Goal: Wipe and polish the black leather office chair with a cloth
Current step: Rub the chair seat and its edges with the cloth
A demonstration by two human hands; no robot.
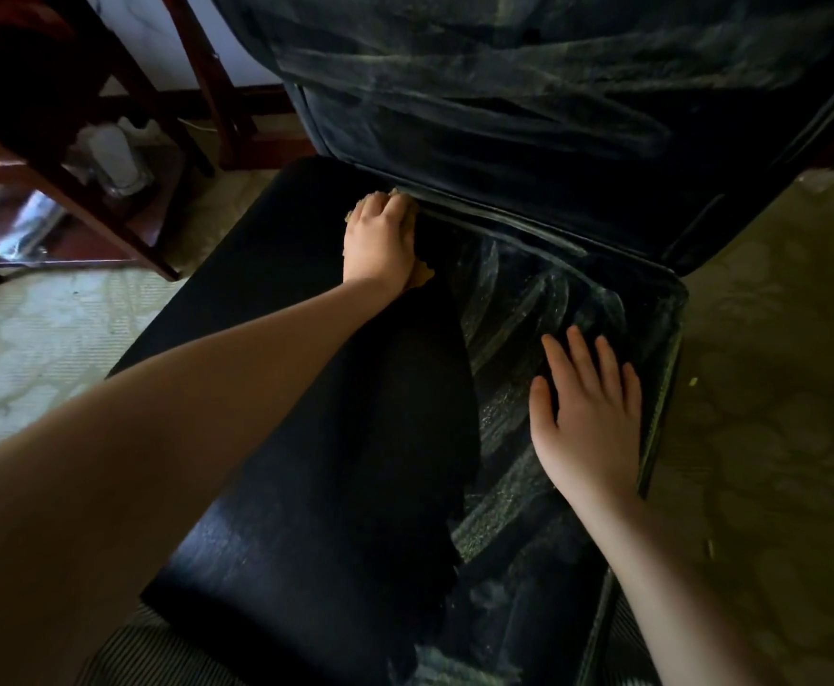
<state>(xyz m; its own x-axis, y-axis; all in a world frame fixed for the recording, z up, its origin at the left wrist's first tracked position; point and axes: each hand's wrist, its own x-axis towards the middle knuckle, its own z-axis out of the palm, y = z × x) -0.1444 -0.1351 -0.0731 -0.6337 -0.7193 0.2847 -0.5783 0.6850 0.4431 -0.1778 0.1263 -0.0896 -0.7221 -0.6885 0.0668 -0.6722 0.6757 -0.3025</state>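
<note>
Head view looks down on the black leather chair [395, 438], which fills the middle of the frame, seat below and backrest [553, 116] above. The left hand [380, 240] presses a yellowish cloth [423, 278] into the seam where seat meets backrest, fingers curled over it. The right hand [588, 413] lies flat on the seat's right side, fingers straight and slightly spread, holding nothing. Pale streaks cross the seat's right half and the backrest. At left, a white plastic container [113, 151], contents unclear, stands under a dark wooden frame [123, 225], near a shiny foil packet [33, 225]. Patterned floor [48, 339] surrounds the chair.
</note>
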